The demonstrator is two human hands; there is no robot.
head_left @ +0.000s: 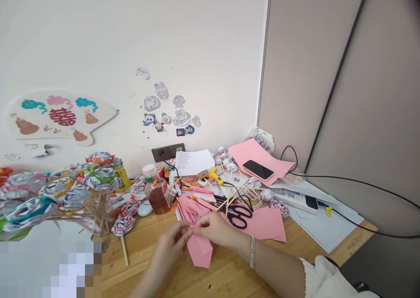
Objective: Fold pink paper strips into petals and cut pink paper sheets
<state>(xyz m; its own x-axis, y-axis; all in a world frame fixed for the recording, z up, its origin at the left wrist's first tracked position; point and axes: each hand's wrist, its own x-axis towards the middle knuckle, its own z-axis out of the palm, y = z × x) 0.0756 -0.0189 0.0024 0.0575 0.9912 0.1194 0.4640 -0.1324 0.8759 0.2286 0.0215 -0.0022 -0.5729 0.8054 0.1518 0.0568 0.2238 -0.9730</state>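
One wooden tabletop (229, 276), pale with a straight grain, fills the lower half of the frame. At the left edge, a bundle of rolled paper flowers (62, 193) in grey, teal and green sits on thin wooden sticks. Flat pink paper sheets (265, 223) lie right of centre, matte and straight-edged; another pink sheet in the upper right of the clutter carries a glossy black phone (258, 170). Black-handled scissors (239, 215) rest just beside the flat sheets. A clear bottle (157, 193) of brown liquid with a white cap stands left of centre.

At lower centre, the left hand (172, 243) and right hand (215, 230) meet over a folded pink paper piece (199, 247), tapering to a point below. Fingertips of both hands pinch narrowly on its upper edge. A beaded bracelet (252, 252) circles the right wrist.
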